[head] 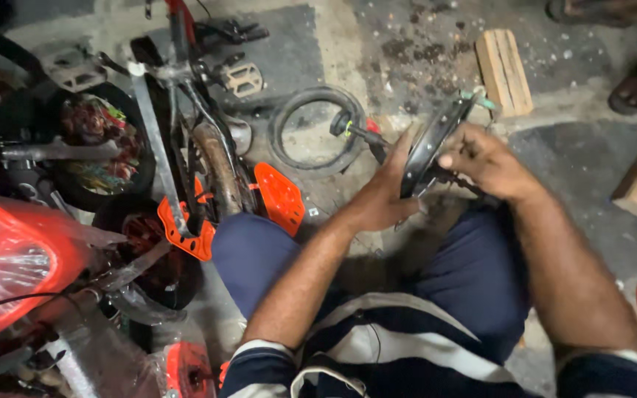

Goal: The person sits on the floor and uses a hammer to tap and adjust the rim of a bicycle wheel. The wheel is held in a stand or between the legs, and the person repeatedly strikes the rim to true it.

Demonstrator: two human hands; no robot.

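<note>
I hold a small dark bicycle wheel rim [436, 136] on edge above my lap. My left hand [386, 193] grips its near side from the left, fingers wrapped along the rim. On the rim's right side my right hand [486, 161] closes over the hub area. A black screwdriver-like tool with a green and red handle [354, 130] lies on the floor just left of the rim. My knees in dark blue trousers [473, 273] are below the wheel.
A loose black tyre [317, 131] lies on the concrete floor ahead. Small bicycles with orange pedals [280, 197] and wrapped orange parts [16, 258] crowd the left. Wooden blocks [504, 71] sit at the right, and another person's sandalled foot [635, 92] is near them.
</note>
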